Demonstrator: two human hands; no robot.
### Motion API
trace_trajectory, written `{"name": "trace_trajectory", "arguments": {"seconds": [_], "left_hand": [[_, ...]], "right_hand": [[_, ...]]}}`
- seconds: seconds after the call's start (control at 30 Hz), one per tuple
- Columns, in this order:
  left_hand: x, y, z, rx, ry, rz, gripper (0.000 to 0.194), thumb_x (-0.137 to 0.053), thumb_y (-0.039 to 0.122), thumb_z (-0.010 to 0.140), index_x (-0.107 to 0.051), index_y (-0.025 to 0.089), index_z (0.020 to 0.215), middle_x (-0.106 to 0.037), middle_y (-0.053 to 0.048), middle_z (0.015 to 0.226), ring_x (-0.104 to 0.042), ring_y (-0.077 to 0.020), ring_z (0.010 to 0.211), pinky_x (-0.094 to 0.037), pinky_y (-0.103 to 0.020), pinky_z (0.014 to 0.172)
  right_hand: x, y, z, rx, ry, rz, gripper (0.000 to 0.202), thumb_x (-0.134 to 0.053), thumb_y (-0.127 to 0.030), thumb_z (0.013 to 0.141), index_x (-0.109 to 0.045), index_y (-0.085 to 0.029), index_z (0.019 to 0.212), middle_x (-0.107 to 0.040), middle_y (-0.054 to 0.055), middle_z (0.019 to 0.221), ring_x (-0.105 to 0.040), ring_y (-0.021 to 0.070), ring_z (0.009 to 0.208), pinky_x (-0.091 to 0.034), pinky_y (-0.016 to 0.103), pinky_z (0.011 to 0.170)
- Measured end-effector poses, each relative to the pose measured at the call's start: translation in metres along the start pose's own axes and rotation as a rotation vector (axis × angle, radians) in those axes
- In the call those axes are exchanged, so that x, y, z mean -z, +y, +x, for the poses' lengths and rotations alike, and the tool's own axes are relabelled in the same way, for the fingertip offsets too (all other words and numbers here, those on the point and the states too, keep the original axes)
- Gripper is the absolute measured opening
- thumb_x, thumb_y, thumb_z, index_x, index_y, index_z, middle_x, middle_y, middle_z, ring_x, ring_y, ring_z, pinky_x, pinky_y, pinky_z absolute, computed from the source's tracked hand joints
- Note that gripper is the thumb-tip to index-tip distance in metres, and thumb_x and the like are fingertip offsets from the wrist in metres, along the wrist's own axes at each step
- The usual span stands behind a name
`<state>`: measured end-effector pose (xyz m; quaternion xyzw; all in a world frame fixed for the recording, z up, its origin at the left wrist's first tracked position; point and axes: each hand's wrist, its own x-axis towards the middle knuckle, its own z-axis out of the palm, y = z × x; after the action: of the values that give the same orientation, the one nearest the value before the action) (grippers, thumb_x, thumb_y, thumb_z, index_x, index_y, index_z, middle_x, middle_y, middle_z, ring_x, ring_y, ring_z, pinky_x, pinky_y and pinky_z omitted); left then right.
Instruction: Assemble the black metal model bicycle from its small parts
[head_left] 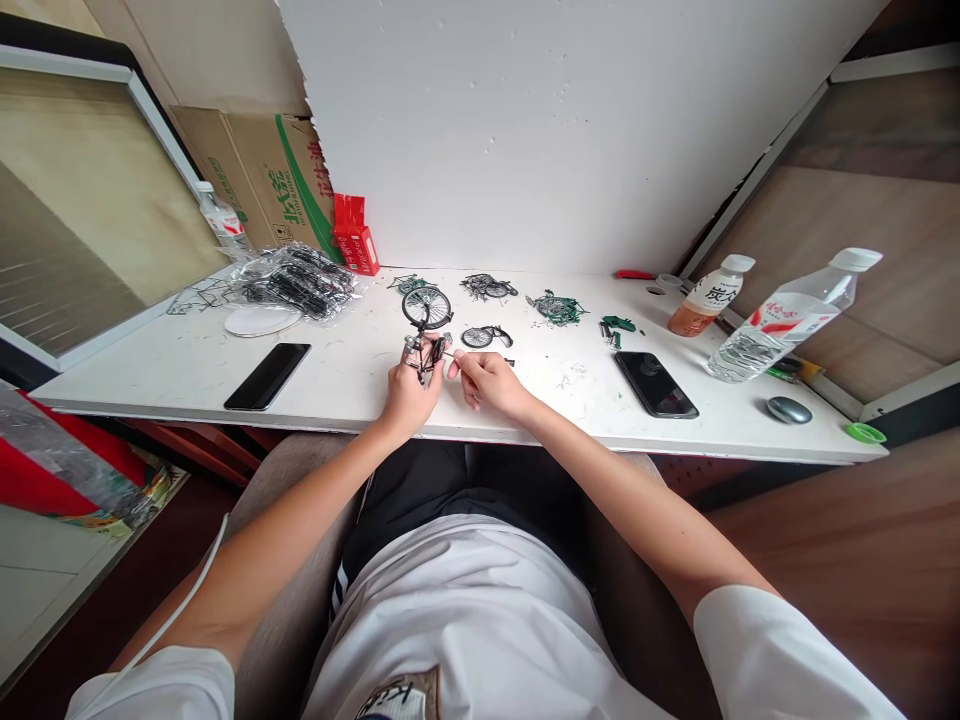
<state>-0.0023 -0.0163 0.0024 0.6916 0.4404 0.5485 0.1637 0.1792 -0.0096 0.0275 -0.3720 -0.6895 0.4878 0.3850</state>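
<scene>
Near the front edge of the white table, my left hand (409,402) is closed around a small black model bicycle (425,322). One spoked wheel points away from me, and my fingers cover part of the frame. My right hand (491,382) is pinched just beside the bicycle, on a thin, light-coloured piece too small to name. Behind my right hand lie a loose spoked wheel with a curved black mudguard (486,337). Farther back are a cluster of black parts (488,287) and two clusters of green parts, the larger green cluster (556,308) standing to the right.
On the left are a phone (268,376), a plastic bag of black parts (300,283), a red box (356,237) and a cardboard box (262,180). To the right lie green pieces (618,326), another phone (655,384), two bottles, including a water bottle (791,320), and a mouse (789,410).
</scene>
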Motion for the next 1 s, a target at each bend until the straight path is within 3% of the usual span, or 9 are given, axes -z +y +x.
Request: {"name": "trace_trajectory", "arguments": {"seconds": [0.07,0.17,0.3,0.4,0.7,0.9,1.0], "left_hand": [[-0.001,-0.002,0.000,0.002,0.000,-0.023,0.040,-0.065,0.023,0.100,-0.063,0.020,0.139,-0.080,-0.014,0.133,-0.077,-0.0254,0.126,-0.059,-0.039,0.114],[-0.003,-0.007,0.002,0.028,-0.023,-0.097,0.040,-0.066,0.022,0.099,-0.063,0.021,0.139,-0.080,-0.015,0.133,-0.078,-0.0256,0.125,-0.061,-0.040,0.113],[-0.005,-0.013,0.006,0.116,-0.052,-0.202,0.043,-0.066,0.021,0.098,-0.063,0.019,0.140,-0.080,-0.016,0.133,-0.077,-0.0254,0.128,-0.063,-0.039,0.110],[-0.005,-0.016,0.008,0.153,-0.065,-0.225,0.042,-0.067,0.019,0.095,-0.066,0.018,0.137,-0.080,-0.016,0.132,-0.077,-0.0258,0.128,-0.063,-0.039,0.110],[-0.004,-0.016,0.004,0.131,-0.105,-0.215,0.043,-0.067,0.022,0.096,-0.065,0.020,0.139,-0.080,-0.015,0.131,-0.077,-0.0262,0.127,-0.062,-0.040,0.110],[-0.003,-0.013,0.003,0.116,-0.108,-0.203,0.042,-0.066,0.023,0.097,-0.065,0.021,0.139,-0.080,-0.014,0.132,-0.077,-0.0259,0.127,-0.063,-0.039,0.108],[-0.002,-0.010,0.004,0.110,-0.100,-0.187,0.041,-0.066,0.021,0.097,-0.066,0.020,0.137,-0.081,-0.014,0.132,-0.077,-0.0254,0.126,-0.063,-0.038,0.108]], "right_hand": [[0.000,0.000,-0.001,0.039,0.051,-0.173,0.062,-0.035,-0.073,0.111,-0.060,-0.022,0.087,-0.050,-0.005,0.053,-0.053,0.0160,0.048,-0.044,0.029,0.059],[0.004,-0.003,-0.003,0.134,0.116,-0.639,0.054,-0.032,-0.055,0.117,-0.063,-0.020,0.091,-0.068,0.004,0.074,-0.062,0.0189,0.067,-0.041,0.029,0.069],[0.011,-0.007,-0.004,0.213,0.030,-1.193,0.041,-0.033,-0.039,0.120,-0.067,-0.016,0.115,-0.077,0.014,0.097,-0.067,0.0251,0.088,-0.035,0.032,0.069],[0.013,-0.006,-0.003,0.263,-0.032,-1.343,0.043,-0.030,-0.035,0.121,-0.067,-0.013,0.119,-0.078,0.018,0.102,-0.067,0.0277,0.099,-0.034,0.033,0.070],[0.010,0.001,-0.004,0.150,-0.014,-1.320,0.048,-0.031,-0.040,0.121,-0.070,-0.012,0.119,-0.080,0.016,0.086,-0.068,0.0251,0.072,-0.028,0.033,0.067],[0.012,0.001,-0.003,0.172,0.015,-0.894,0.045,-0.035,-0.037,0.119,-0.071,-0.018,0.101,-0.075,0.007,0.081,-0.063,0.0190,0.068,-0.038,0.030,0.074],[0.009,0.001,-0.003,0.148,0.038,-0.605,0.048,-0.036,-0.045,0.118,-0.067,-0.019,0.092,-0.066,0.002,0.069,-0.057,0.0165,0.062,-0.042,0.029,0.072]]}}
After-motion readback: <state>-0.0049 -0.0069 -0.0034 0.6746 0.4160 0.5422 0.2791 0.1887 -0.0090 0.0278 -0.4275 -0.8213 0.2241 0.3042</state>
